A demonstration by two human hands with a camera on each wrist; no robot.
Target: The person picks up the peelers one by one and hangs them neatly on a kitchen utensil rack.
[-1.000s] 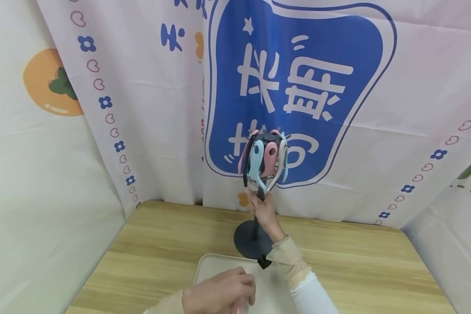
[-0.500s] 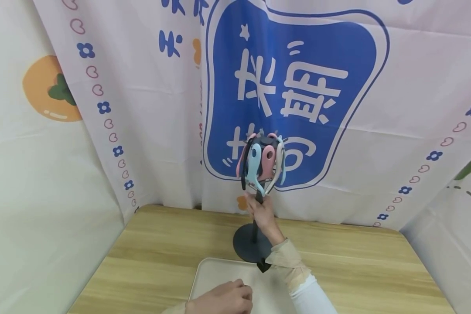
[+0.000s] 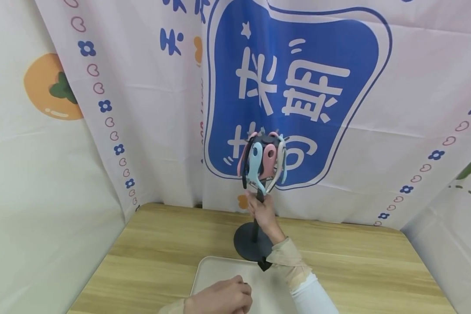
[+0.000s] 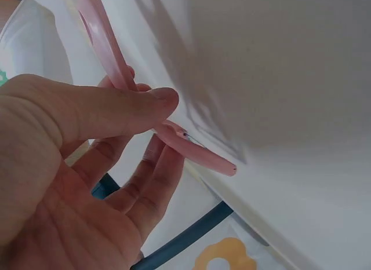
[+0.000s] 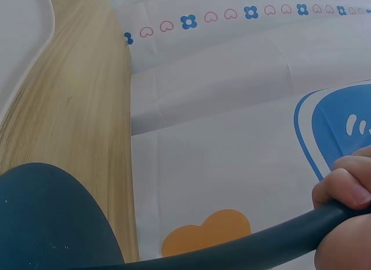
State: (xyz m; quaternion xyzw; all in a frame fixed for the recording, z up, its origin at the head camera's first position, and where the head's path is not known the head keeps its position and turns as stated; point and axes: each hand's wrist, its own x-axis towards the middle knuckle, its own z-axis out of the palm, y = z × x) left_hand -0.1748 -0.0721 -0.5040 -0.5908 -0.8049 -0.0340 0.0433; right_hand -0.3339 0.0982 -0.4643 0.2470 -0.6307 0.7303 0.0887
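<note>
In the left wrist view my left hand [image 4: 75, 142] pinches a pink peeler [image 4: 203, 154] between thumb and fingers, its handle slanting up and its forked head pointing down right. The head view shows that hand [image 3: 220, 297] low over the tray [image 3: 209, 268], with the peeler hidden beneath it. My right hand [image 3: 264, 214] grips the upright pole of a black stand [image 3: 248, 244] just under its top. Around that top hang several peelers, among them a light blue peeler [image 3: 254, 163], a pink peeler [image 3: 270, 156] and a white one.
The cream tray lies in front of the stand's round base on a wooden table [image 3: 157, 244]. A small black piece [image 3: 264, 264] sits near the tray's far edge. White printed cloth [image 3: 161, 144] hangs behind the table and along both sides.
A second ago part of the pink peeler showed below my left hand; in the head view it is now out of sight. My right hand stays on the pole.
</note>
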